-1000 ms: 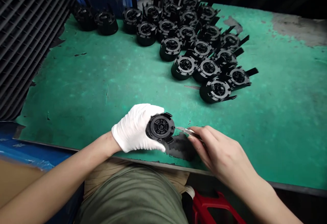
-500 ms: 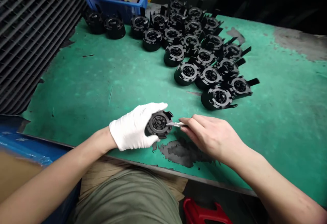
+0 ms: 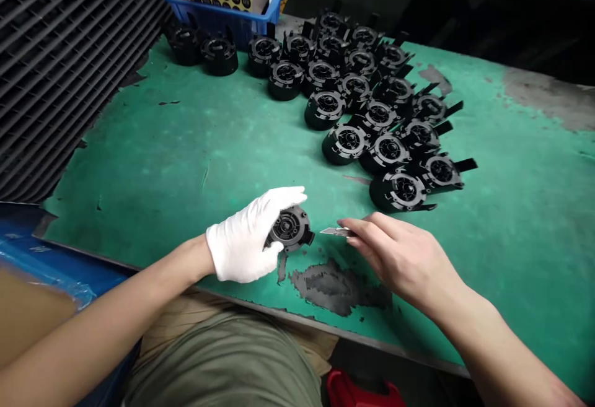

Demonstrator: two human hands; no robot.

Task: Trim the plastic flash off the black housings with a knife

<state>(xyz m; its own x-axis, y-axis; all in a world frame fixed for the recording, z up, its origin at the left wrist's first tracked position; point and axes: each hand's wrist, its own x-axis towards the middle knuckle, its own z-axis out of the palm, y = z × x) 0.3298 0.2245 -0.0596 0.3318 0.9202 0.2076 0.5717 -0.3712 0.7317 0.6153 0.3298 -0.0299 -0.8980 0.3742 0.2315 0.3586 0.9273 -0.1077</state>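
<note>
In a white glove, my left hand (image 3: 253, 233) grips a round black plastic part (image 3: 290, 228) near the front edge of the green table. The part's ringed face points up, and a dark tab sticks out at its right side. My bare right hand (image 3: 395, 246) is closed around a small knife (image 3: 335, 231). The blade points left, a short gap away from the part. Most of the knife's handle is hidden by my fingers.
Several similar black parts (image 3: 348, 140) stand grouped on the green table (image 3: 232, 147). A blue bin (image 3: 223, 15) with sticker sheets is at the back. Black ribbed trays (image 3: 69, 72) are at the left. Something red (image 3: 362, 389) lies below the table edge.
The knife has moved right, off the round part, with my right hand. The part has turned in my left hand, so its tab now faces right. The whole view has shifted slightly.
</note>
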